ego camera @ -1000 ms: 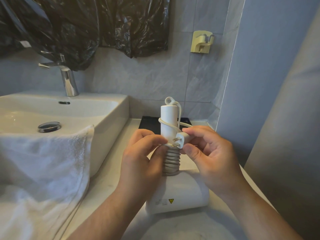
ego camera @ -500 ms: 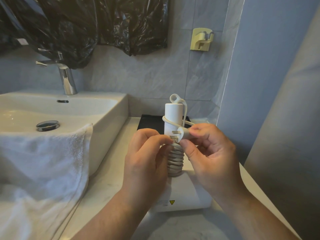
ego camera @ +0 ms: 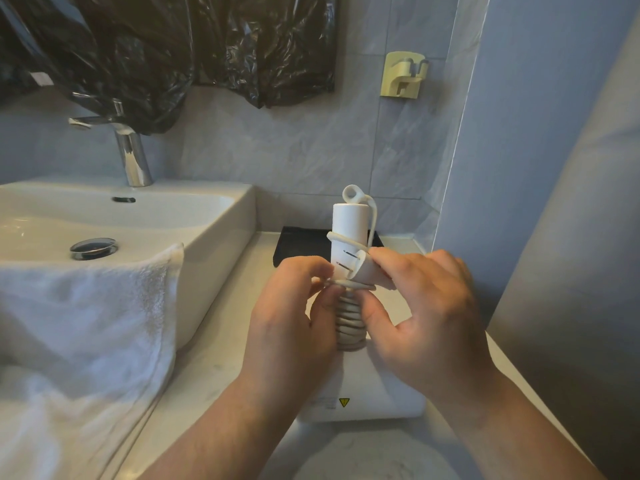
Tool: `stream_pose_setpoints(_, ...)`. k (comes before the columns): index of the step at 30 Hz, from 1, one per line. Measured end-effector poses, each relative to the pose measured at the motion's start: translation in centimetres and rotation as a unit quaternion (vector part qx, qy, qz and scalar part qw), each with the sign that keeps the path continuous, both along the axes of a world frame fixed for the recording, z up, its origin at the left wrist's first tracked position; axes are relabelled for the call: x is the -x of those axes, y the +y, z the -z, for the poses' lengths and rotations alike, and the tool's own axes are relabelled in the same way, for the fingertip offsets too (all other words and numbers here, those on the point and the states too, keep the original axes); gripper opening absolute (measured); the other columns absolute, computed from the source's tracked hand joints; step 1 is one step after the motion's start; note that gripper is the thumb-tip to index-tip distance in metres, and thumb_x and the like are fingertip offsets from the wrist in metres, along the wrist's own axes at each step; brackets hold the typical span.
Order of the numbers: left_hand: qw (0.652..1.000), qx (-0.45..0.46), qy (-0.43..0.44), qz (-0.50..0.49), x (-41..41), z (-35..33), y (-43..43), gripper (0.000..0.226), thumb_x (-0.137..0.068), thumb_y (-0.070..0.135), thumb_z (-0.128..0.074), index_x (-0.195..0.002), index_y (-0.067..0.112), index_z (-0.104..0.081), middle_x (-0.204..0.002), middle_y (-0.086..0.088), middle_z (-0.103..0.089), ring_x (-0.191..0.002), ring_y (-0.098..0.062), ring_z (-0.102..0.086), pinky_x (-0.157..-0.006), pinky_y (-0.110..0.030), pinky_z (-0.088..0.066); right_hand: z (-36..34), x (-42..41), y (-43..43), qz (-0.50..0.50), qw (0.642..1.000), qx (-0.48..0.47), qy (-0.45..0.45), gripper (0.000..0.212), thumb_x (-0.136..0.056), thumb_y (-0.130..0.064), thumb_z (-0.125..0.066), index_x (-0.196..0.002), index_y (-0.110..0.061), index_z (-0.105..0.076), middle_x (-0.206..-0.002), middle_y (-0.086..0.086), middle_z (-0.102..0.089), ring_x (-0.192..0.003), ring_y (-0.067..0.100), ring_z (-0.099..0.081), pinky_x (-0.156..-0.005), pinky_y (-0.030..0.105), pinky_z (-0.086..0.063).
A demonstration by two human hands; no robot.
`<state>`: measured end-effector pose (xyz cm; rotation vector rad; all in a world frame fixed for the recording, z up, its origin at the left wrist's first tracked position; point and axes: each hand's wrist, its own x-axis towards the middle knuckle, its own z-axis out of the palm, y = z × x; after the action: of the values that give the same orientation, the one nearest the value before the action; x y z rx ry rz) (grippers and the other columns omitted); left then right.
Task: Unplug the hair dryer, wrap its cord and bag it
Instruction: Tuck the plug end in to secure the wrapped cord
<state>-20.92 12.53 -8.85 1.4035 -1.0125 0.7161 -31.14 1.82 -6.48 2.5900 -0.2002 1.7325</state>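
Observation:
A white hair dryer (ego camera: 367,389) stands on the counter with its handle (ego camera: 349,223) pointing up. Its white cord (ego camera: 349,323) is coiled many times around the handle. My right hand (ego camera: 422,317) pinches the white plug (ego camera: 363,268), whose two metal prongs point left across the handle. My left hand (ego camera: 294,320) pinches a strand of cord just below the plug, fingers closed on it. A hanging loop sticks up from the handle's top. No bag for the dryer is identifiable among the things on the counter.
A white sink (ego camera: 221,223) with a chrome tap (ego camera: 131,154) sits left, a white towel (ego camera: 86,323) draped over its front. Black plastic sheeting (ego camera: 166,50) hangs on the tiled wall. A black tray (ego camera: 301,244) lies behind the dryer. A yellow wall holder (ego camera: 403,76) hangs above.
My right hand has carried the plug up and slightly right against the handle, its prongs now pointing left. My left hand has shifted onto the cord strand below the plug.

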Motion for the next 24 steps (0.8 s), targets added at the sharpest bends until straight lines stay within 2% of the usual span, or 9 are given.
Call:
stream_pose_setpoints(3,1.0,-0.005,0.011,0.017,-0.12,-0.2,0.04,0.013,-0.079,0.002,-0.065,-0.091,0.006,-0.068,-0.088,0.003,-0.065,-0.086,-0.007,-0.062,-0.076,-0.008,-0.05,0.1,0.0,-0.08,0.025,0.999,0.02,-0.001,0.031,-0.079,-0.026,-0.067,-0.106,-0.011,-0.07,-0.077,0.001,-0.067,-0.071,0.028,-0.052,-0.071,0.036,-0.037)
stream_pose_setpoints(6,0.995,-0.003,0.066,0.078,-0.64,-0.29,0.1,0.015,-0.081,0.006,-0.066,-0.09,0.015,-0.073,-0.095,0.008,-0.063,-0.091,-0.011,-0.065,-0.076,-0.015,-0.054,0.27,-0.09,-0.35,0.029,0.999,0.025,-0.006,0.031,-0.078,-0.028,-0.069,-0.103,-0.009,-0.071,-0.074,0.004,-0.066,-0.069,0.028,-0.051,-0.07,0.036,-0.036)
stream_pose_setpoints(9,0.996,-0.027,0.042,0.075,-0.8,-0.21,0.13,0.012,-0.083,0.006,-0.063,-0.088,0.014,-0.07,-0.095,0.006,-0.063,-0.092,-0.012,-0.063,-0.074,-0.019,-0.054,0.4,-0.06,-0.38,0.034,0.999,0.028,-0.003,0.033,-0.079,-0.031,-0.068,-0.102,-0.008,-0.072,-0.072,0.005,-0.065,-0.068,0.029,-0.052,-0.069,0.036,-0.036)
stream_pose_setpoints(12,0.998,-0.029,0.003,0.062,-0.54,-0.29,0.19,0.012,-0.086,0.013,-0.057,-0.09,0.023,-0.06,-0.093,0.011,-0.059,-0.09,-0.01,-0.061,-0.07,-0.03,-0.054,0.29,-0.03,-0.14,0.033,0.999,0.032,0.0,0.037,-0.08,-0.038,-0.067,-0.101,-0.008,-0.072,-0.069,0.004,-0.064,-0.067,0.03,-0.052,-0.067,0.038,-0.038)
stream_pose_setpoints(16,0.997,-0.012,-0.077,0.025,-0.44,-0.24,0.21,0.009,-0.088,0.01,-0.054,-0.092,0.012,-0.062,-0.092,-0.001,-0.061,-0.084,-0.013,-0.058,-0.067,-0.031,-0.05,0.1,-0.03,0.02,0.03,0.999,0.033,0.005,0.039,-0.081,-0.044,-0.066,-0.093,-0.007,-0.07,-0.064,0.002,-0.058,-0.064,0.029,-0.049,-0.064,0.038,-0.037)
stream_pose_setpoints(18,0.996,-0.008,-0.091,0.02,-0.43,-0.24,0.16,0.011,-0.089,0.008,-0.054,-0.096,0.014,-0.059,-0.092,-0.004,-0.062,-0.083,-0.015,-0.058,-0.067,-0.031,-0.05,0.15,0.04,-0.09,0.036,0.999,0.038,0.015,0.034,-0.083,-0.04,-0.065,-0.094,-0.008,-0.069,-0.066,0.002,-0.059,-0.065,0.029,-0.049,-0.065,0.037,-0.036)
stream_pose_setpoints(20,0.995,-0.009,-0.095,0.017,-0.45,-0.2,0.17,0.012,-0.088,0.007,-0.055,-0.097,0.015,-0.06,-0.091,-0.005,-0.062,-0.082,-0.015,-0.058,-0.067,-0.032,-0.051,0.27,0.02,-0.24,0.038,0.998,0.043,0.016,0.033,-0.085,-0.036,-0.064,-0.099,-0.007,-0.07,-0.07,0.003,-0.063,-0.067,0.031,-0.053,-0.066,0.038,-0.037)
stream_pose_setpoints(24,0.997,-0.019,-0.075,0.015,-0.72,-0.03,0.16,0.014,-0.086,0.006,-0.058,-0.093,0.001,-0.07,-0.09,-0.005,-0.064,-0.081,-0.014,-0.059,-0.067,-0.033,-0.053,0.75,-0.26,-0.31,0.013,0.998,0.061,-0.018,0.034,-0.085,-0.025,-0.067,-0.11,-0.002,-0.07,-0.082,0.009,-0.07,-0.07,0.031,-0.062,-0.066,0.037,-0.046)
